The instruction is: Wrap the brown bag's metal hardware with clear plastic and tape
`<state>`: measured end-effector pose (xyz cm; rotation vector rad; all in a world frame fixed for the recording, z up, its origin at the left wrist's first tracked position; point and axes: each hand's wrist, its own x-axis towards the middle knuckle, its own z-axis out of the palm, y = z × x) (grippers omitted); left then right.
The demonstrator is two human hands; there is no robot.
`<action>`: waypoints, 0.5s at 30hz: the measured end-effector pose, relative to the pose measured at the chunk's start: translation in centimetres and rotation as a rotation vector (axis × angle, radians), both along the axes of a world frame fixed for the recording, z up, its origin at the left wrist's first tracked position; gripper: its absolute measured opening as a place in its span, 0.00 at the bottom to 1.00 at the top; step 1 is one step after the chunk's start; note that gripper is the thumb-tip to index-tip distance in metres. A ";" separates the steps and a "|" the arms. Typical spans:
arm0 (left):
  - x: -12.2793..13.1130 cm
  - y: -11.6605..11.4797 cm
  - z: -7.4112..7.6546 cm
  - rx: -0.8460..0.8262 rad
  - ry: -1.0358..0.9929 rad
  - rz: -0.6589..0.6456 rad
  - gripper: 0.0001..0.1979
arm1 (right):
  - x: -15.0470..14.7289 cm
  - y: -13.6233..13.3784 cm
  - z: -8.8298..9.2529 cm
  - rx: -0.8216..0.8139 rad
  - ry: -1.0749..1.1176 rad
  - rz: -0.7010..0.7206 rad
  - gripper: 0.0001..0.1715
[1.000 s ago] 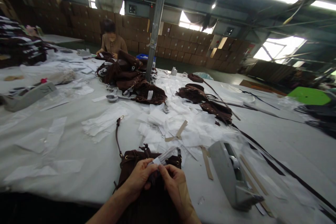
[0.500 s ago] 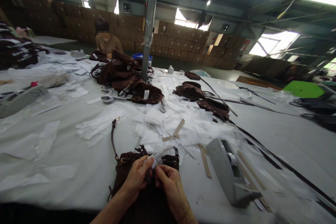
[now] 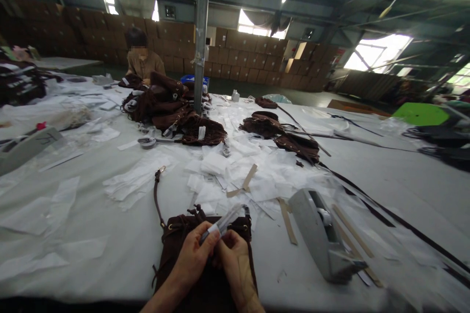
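A dark brown suede bag lies at the near edge of the white table, its strap trailing away toward the left. Both my hands rest on the bag's top. My left hand pinches a small white and clear wrapped strip that sticks up to the right. My right hand is closed beside it, fingers pressed on the lower end of the same strip.
A grey tape dispenser stands to the right, with cardboard strips and white paper scraps around. Piles of brown bags lie mid-table by a steel pillar. A person sits at the far side.
My hands shifted slightly on the bag and the wrapped strip now tilts more to the right. The view has drifted a little right and down.
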<state>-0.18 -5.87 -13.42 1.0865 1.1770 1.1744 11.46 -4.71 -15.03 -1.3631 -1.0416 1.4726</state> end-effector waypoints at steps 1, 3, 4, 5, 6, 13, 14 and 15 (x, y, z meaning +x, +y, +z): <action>0.0 0.0 0.0 0.009 0.011 0.008 0.18 | -0.2 0.1 -0.2 0.013 -0.034 -0.019 0.20; 0.0 0.2 -0.2 -0.007 0.019 0.087 0.19 | -0.2 0.1 -0.5 0.017 -0.043 -0.029 0.19; 0.0 0.4 -0.3 -0.020 0.018 0.147 0.20 | -0.1 0.0 -0.4 0.009 -0.015 -0.036 0.20; 0.0 0.5 -0.4 -0.023 0.024 0.199 0.20 | 0.1 -0.2 -0.2 0.003 0.022 -0.059 0.21; 0.1 0.6 -0.4 -0.013 0.044 0.230 0.21 | 0.3 -0.4 0.1 0.005 0.065 -0.096 0.24; 1.4 -0.4 0.5 0.149 0.327 0.226 0.17 | 0.4 -2.4 3.0 0.001 0.452 -0.123 0.43; 1.5 -0.7 0.5 0.156 0.362 0.219 0.16 | 0.1 -2.6 3.1 -0.001 0.503 -0.119 0.44; 1.6 -0.8 0.5 0.157 0.395 0.209 0.15 | -0.1 -2.7 3.2 -0.004 0.553 -0.123 0.46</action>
